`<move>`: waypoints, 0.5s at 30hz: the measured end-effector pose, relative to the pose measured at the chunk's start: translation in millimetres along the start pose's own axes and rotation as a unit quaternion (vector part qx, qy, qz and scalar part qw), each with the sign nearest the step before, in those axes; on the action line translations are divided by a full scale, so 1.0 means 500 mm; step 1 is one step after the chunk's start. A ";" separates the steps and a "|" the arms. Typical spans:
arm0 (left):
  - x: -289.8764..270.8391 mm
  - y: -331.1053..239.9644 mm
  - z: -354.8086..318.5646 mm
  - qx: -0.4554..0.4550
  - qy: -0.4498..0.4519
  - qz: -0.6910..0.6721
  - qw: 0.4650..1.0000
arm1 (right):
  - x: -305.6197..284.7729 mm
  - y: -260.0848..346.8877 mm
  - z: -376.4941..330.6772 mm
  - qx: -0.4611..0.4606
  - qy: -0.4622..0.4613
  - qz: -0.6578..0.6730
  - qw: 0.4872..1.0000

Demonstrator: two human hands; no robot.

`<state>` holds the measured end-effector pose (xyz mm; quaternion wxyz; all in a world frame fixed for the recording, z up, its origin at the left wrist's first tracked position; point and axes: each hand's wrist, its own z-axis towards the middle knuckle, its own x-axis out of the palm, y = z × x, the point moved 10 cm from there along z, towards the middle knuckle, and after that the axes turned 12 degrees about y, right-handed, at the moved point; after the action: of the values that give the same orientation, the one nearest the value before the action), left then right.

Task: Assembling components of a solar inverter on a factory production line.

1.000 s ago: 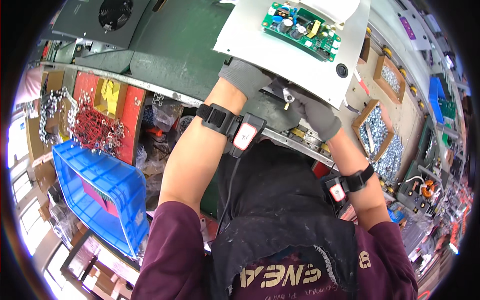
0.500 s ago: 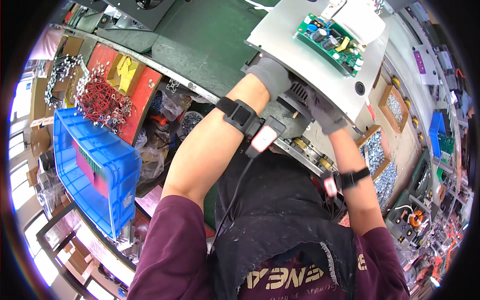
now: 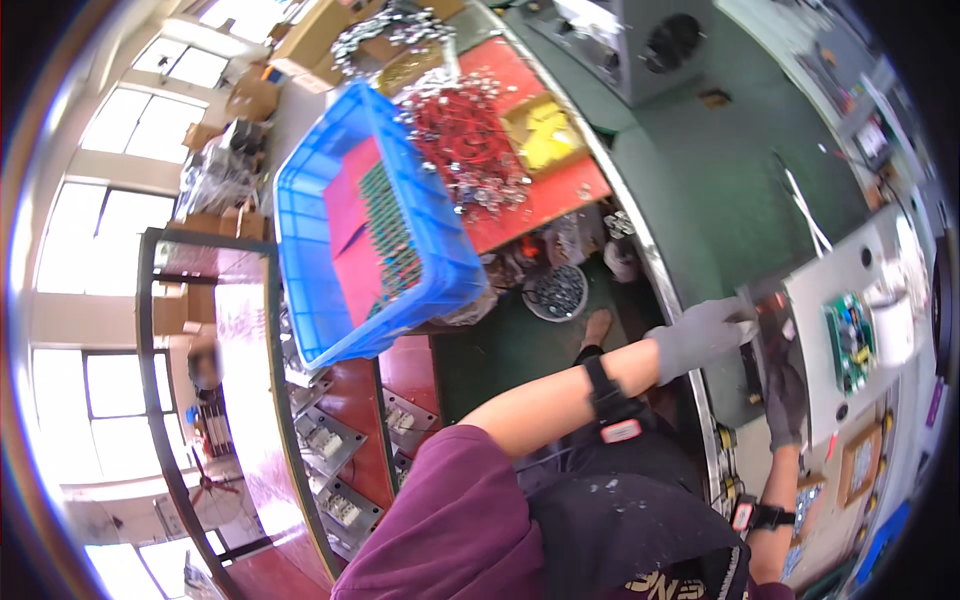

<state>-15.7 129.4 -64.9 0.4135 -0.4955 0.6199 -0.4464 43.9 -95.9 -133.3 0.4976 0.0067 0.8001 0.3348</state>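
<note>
1. Head view, at the right: a pale flat panel (image 3: pixel 820 280) on or just over the green surface (image 3: pixel 720 210), carrying a green circuit board (image 3: pixel 852 350) and a bulky white piece (image 3: pixel 893 330). Cannot tell resting from raised.
2. Left hand (image 3: pixel 705 338) in a knit-looking grey glove, stretched toward a dark piece (image 3: pixel 772 325) beside the panel's left edge; too blurred for telling a grip from a touch.
3. Right hand (image 3: pixel 785 400) gloved too, apart from the left, close against the panel's lower-left edge; fingers shadowed, cannot tell clamped from loose.
4. Likely to handle as stiff sheet metal, moderately heavy, perhaps slippery along the smooth face and sharp at the rim. Best taken by bare opposite edges, with palms underneath for support.
5. Probably fragile at the circuit board: small upright parts, easily bent or snapped. Better kept free of fingers and pressure.
6. Around: a thin white cable (image 3: pixel 797 197), pliable-looking; a ribbed, glossy blue plastic crate (image 3: pixel 440 240); a tangle of red wires (image 3: pixel 455 145), springy and loose; flat yellow pieces (image 3: pixel 545 135) in a small box; a round tub of grey metal bits (image 3: pixel 556 293), grainy in texture.
</note>
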 end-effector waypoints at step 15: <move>-0.990 0.087 -0.217 -0.340 -0.097 0.548 0.758 | -0.006 0.027 -0.049 0.169 -0.049 -0.028 0.984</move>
<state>-47.1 636.8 -43.7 0.4499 -0.2197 0.8530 0.1475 21.5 -99.6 -116.5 0.5371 0.0843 0.8198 0.1799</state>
